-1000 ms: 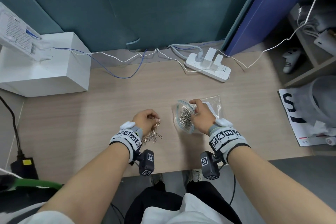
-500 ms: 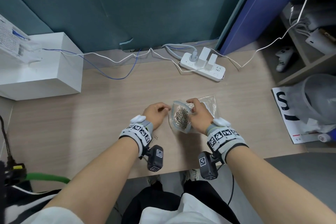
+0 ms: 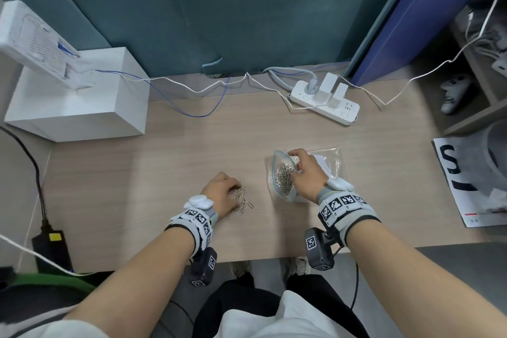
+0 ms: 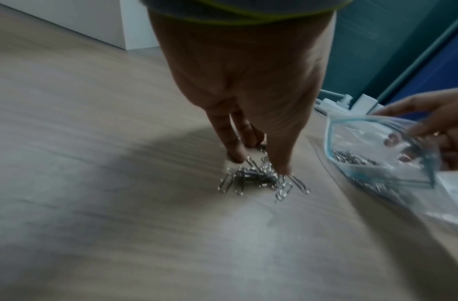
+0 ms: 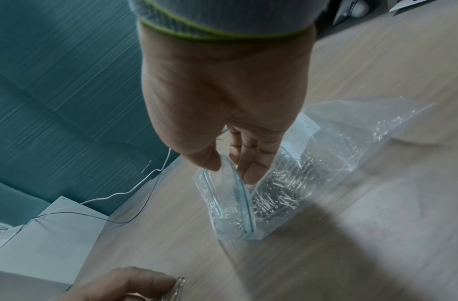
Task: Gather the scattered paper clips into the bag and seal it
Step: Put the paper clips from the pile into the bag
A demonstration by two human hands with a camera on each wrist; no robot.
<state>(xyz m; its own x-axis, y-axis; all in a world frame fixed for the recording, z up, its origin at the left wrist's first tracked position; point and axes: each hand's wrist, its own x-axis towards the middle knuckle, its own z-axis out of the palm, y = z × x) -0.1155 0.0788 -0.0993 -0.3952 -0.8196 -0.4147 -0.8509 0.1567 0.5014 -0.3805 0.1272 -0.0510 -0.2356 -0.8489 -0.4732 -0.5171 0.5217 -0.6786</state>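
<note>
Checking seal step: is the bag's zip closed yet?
No, the bag mouth gapes open, with the right hand pinching its rim.

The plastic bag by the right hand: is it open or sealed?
Open. The right hand pinches one lip of the bag, so the blue zip strips gape apart, with paper clips inside.

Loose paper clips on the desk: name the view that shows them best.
Left wrist view: the loose paper clips lie close up in a pile under the left hand fingertips. The head view shows them small; the right wrist view catches only one or two at its bottom edge.
</note>
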